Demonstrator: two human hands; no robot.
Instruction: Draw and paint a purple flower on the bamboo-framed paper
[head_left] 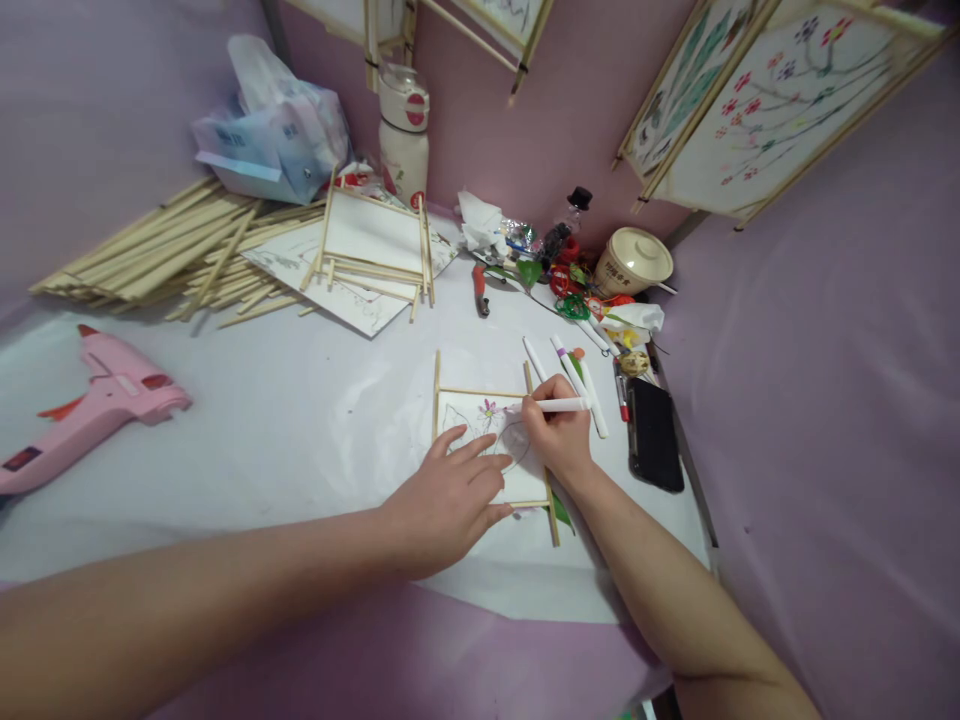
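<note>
A small stick-framed sheet of white paper (526,485) lies on the table, drawn with outlines and a pink flower (489,409) with a yellow middle. My left hand (455,500) rests flat on its lower left part, fingers spread. Pinched in my right hand (559,430) is a white marker pen (561,405), its tip at the paper just right of the flower. Several other white markers (571,370) lie beyond my right hand. Part of the drawing is hidden under my fingers.
A pink glue gun (112,400) lies at left, below a pile of wooden sticks (150,250). Behind stand a tissue pack (274,140), a bottle (405,150) and a lidded cream pot (634,262). A black phone (655,435) lies at right. Framed pictures (780,120) hang above.
</note>
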